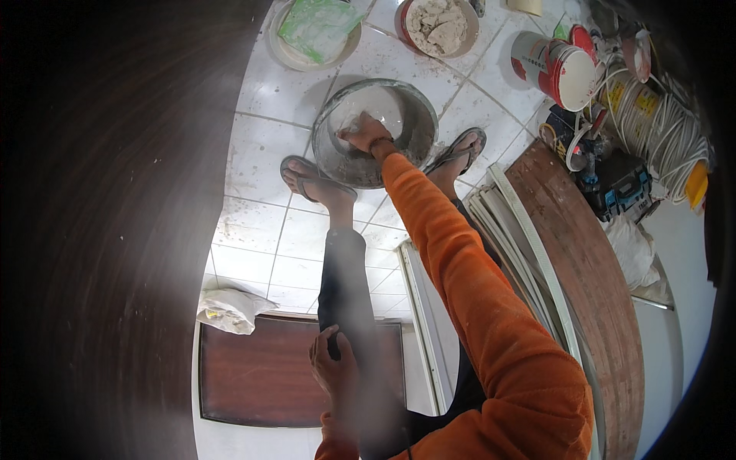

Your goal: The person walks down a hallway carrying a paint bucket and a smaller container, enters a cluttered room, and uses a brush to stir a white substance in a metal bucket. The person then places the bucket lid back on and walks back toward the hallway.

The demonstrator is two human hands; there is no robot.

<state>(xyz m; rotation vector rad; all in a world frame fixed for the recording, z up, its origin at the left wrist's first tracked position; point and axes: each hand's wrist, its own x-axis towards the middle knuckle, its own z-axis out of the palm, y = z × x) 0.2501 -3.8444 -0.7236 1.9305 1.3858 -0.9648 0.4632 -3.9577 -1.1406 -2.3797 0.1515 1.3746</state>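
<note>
A round dark-grey tub (429, 115) stands on the tiles between my sandalled feet, its inner wall smeared with grey. Pale white material (383, 103), wet or powdery, I cannot tell which, lies inside it. My right hand (366, 133) reaches down into the tub at the edge of this material. Its fingers are bent together and their tips are partly hidden, so what they hold cannot be made out. Near my left knee, my left hand (334, 362) rests against the dark trouser leg, loosely curved, thumb apart from the fingers, holding nothing.
Beyond the tub are a bucket (360, 38) with a green-and-white bag and a bucket of beige paste (401, 29). A red-and-white pail (548, 69) lies tipped, near coiled cable (652, 130) and a toolbox (621, 188). Long boards (583, 261) lie right; a dark panel (138, 230) rises left.
</note>
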